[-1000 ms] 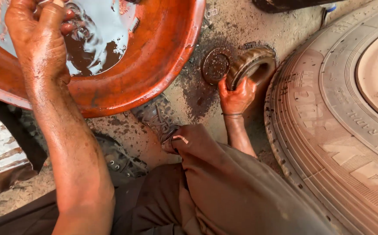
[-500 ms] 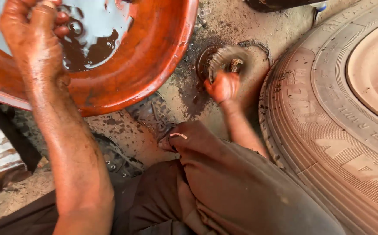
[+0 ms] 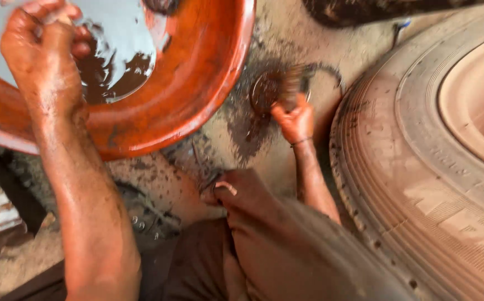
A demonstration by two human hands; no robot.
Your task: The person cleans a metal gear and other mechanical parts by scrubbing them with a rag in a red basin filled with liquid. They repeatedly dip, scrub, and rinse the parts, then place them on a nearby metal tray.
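Note:
My left hand (image 3: 41, 61) reaches into an orange plastic basin (image 3: 208, 95) at the upper left. Its wet fingers are curled just above dark, dirty liquid (image 3: 114, 61), and whatever may be inside them is hidden. My right hand (image 3: 295, 120) is stretched out to the greasy ground in the middle. It grips a round, dark metal part (image 3: 270, 92) that looks like a ring or bearing cup. The part is blurred by motion and rests on or just above an oily patch of ground.
A large dusty tyre (image 3: 420, 167) lies flat along the right side, close to my right forearm. My bent knee in brown trousers (image 3: 264, 223) fills the lower middle. Small metal bits (image 3: 142, 223) lie on the oil-stained ground (image 3: 242, 134) below the basin.
My right hand has brought the round part from a raised, tilted hold down to the oily patch, further from the tyre. My left hand stays in the basin and has barely shifted.

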